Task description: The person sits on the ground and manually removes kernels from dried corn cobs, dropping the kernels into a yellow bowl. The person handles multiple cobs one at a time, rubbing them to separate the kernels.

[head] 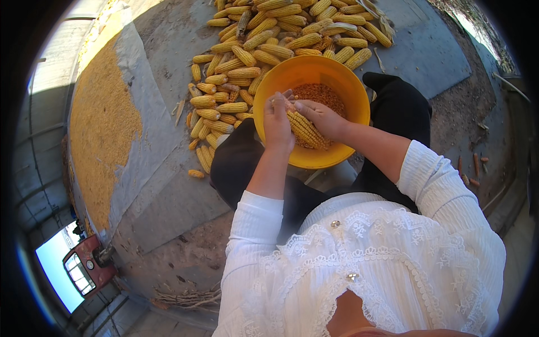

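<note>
A partly shelled ear of corn [306, 128] slants over a yellow bucket [313, 162], its upper end bare of kernels. My left hand [279, 122] grips the ear's bare upper end from the left; some of its fingers are hidden behind the ear. From the right, my right hand [321, 118] wraps the same ear, the thumb lying along its upper part. Loose orange-yellow kernels [324, 97] cover the bottom of the bucket, which sits between my knees.
Beyond the bucket a heap of unshelled corn ears [269, 38] spreads to the left. Spread kernels [105, 113] lie on a pale sheet [145, 122] farther left. Several bare cobs [476, 164] are on the ground at right. A red vehicle [90, 266] stands at lower left.
</note>
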`<state>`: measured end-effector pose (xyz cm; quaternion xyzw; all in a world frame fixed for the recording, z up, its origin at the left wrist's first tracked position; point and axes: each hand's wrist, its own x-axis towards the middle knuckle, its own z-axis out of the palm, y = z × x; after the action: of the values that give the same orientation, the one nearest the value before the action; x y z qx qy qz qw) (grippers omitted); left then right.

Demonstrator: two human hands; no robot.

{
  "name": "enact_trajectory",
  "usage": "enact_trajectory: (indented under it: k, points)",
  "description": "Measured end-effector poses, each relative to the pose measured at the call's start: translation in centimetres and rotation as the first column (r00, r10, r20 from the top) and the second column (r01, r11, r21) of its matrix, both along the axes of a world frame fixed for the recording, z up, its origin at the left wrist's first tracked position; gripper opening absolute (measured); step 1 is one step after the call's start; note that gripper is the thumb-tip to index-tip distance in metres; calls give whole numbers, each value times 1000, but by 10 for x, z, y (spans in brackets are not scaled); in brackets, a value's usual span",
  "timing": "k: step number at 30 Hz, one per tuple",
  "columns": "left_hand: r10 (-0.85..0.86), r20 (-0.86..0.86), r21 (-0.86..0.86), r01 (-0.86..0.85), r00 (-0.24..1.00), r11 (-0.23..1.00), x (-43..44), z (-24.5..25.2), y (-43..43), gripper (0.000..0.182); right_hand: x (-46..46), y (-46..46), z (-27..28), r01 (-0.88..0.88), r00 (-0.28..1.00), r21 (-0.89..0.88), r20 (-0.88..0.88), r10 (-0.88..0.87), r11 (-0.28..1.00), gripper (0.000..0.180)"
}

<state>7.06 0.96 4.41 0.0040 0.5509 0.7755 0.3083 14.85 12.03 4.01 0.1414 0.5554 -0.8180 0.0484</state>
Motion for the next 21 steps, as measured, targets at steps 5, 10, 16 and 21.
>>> enact_trajectory:
  k: [5, 10, 16, 21]
  points:
    - [28, 47, -24, -27, 999, 999, 0, 0, -1, 27, 1, -1, 6, -4, 996, 251, -81, 25, 968, 44]
    - [14, 12, -38, -14, 1000, 999, 0, 1, -1, 27, 1, -1, -2, -17, 998, 249, -60, 33, 968, 43]
    - [56, 106, 37, -60, 993, 998, 4, 8, 4, 27, 0, 3, -8, 23, 998, 88, 63, -29, 996, 40]
    - [25, 66, 49, -28, 998, 998, -5, 9, -4, 32, 2, 1, 0, -12, 998, 5, 54, 11, 1000, 44]
